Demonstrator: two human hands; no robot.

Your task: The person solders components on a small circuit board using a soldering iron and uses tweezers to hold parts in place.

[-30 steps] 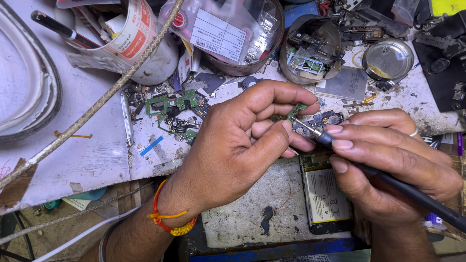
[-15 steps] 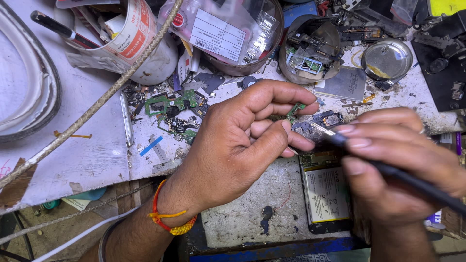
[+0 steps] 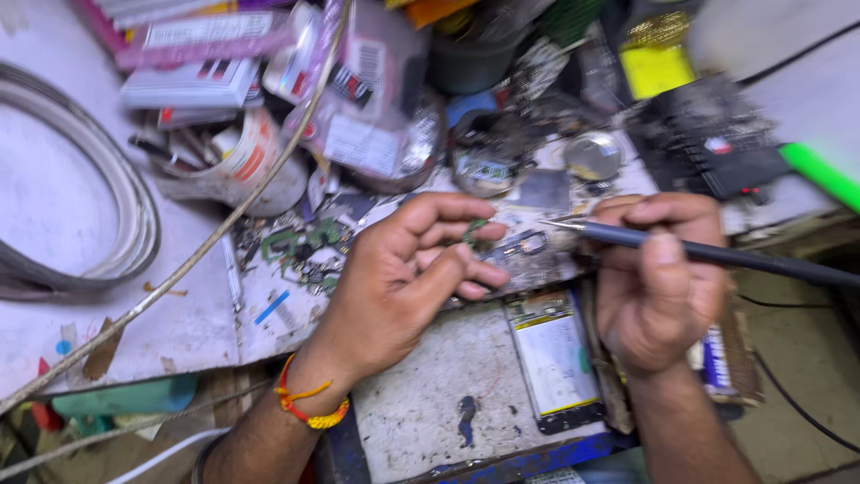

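Observation:
My left hand (image 3: 408,278) rests on the cluttered bench with its fingers curled around a small green circuit part (image 3: 475,231), pinched near the fingertips. My right hand (image 3: 658,282) grips a dark pen-shaped soldering tool (image 3: 708,254); its metal tip points left toward the left fingertips and hovers just above a small metal frame piece (image 3: 528,244). An opened phone with its battery showing (image 3: 555,354) lies on the grey mat (image 3: 430,394) below and between both hands. The picture is blurred by motion.
A roll of tape (image 3: 255,161), packets and boxes crowd the bench's back. Loose green boards (image 3: 300,246) lie left of the left hand. A round metal tin (image 3: 593,154) and a black device (image 3: 708,148) sit at the right. A thick cable (image 3: 81,206) curves at the left.
The camera has tilted, showing more of the bench's back. My right hand has lifted the tool away to the right, so its tip no longer touches the part at my left fingertips.

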